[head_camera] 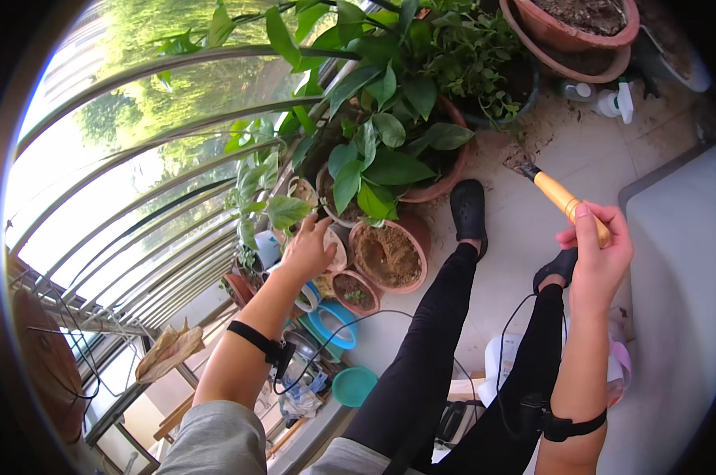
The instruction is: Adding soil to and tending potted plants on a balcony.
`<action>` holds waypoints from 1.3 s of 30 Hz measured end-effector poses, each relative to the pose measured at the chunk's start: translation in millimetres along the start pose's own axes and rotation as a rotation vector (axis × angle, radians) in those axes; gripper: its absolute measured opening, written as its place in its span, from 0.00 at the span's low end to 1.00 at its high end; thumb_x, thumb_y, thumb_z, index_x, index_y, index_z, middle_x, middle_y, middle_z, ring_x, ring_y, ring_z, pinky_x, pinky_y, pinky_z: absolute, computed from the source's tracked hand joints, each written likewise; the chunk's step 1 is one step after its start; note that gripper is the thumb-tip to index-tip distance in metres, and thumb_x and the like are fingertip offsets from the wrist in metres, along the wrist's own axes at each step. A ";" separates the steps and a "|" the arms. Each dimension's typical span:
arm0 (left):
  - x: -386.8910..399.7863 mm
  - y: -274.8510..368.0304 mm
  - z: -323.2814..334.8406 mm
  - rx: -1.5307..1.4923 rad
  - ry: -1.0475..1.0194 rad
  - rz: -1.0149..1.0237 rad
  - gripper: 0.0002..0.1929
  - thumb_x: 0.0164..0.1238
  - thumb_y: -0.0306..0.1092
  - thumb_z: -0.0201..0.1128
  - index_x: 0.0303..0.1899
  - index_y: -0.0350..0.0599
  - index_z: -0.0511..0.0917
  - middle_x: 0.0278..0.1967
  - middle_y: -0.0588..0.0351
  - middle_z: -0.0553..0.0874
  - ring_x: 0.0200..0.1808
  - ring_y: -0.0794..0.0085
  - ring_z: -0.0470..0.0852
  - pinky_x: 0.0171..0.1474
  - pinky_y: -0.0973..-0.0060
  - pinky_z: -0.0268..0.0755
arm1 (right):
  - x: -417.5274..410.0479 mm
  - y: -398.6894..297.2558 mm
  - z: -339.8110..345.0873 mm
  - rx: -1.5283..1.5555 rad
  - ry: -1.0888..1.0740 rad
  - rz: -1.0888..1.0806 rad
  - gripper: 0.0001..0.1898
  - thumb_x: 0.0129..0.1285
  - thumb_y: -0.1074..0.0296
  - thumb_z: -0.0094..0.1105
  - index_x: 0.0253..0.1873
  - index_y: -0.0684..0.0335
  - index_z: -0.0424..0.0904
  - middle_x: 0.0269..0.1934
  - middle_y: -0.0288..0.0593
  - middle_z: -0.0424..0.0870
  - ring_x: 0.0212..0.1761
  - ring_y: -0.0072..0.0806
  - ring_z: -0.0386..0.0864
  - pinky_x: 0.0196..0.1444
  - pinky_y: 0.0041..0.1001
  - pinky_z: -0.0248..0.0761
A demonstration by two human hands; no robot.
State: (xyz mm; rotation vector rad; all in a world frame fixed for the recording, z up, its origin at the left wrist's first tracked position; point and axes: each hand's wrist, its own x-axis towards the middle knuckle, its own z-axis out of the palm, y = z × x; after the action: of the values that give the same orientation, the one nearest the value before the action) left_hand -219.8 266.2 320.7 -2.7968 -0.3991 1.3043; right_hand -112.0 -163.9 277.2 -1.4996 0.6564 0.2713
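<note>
My right hand [598,252] grips the yellow wooden handle of a small garden tool [562,196], whose soil-coated head points up and left over the floor. My left hand [307,246] is spread, palm down, over the crowded pots by the window, its fingertips near a leafy plant [288,211]; whether it touches anything is unclear. Just right of that hand stands a terracotta-coloured pot of loose brown soil [390,255] with a hollow in it. Below this pot, a smaller pot [356,293] holds a little green seedling.
Large-leaved potted plants [393,166] stand ahead beside the barred window [156,142]. Stacked pots [571,35] and a spray bottle [619,104] are at the upper right. Blue [333,323] and teal basins [355,386] lie lower left. Cables hang near my legs; a grey-white surface [684,237] flanks my right.
</note>
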 end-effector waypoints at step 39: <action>-72.2 201.1 -83.8 0.105 0.033 0.565 0.21 0.68 0.41 0.63 0.58 0.43 0.77 0.60 0.46 0.75 0.54 0.48 0.82 0.57 0.58 0.76 | -102.8 -67.5 -64.7 0.280 0.086 -0.127 0.07 0.66 0.74 0.65 0.39 0.70 0.76 0.33 0.41 0.81 0.30 0.17 0.80 0.30 0.19 0.80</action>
State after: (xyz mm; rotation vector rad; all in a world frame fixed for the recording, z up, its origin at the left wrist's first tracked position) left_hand -157.0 61.0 402.1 -2.9400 0.4869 1.2945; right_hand -172.2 -209.0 394.0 -1.2822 0.6359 0.0158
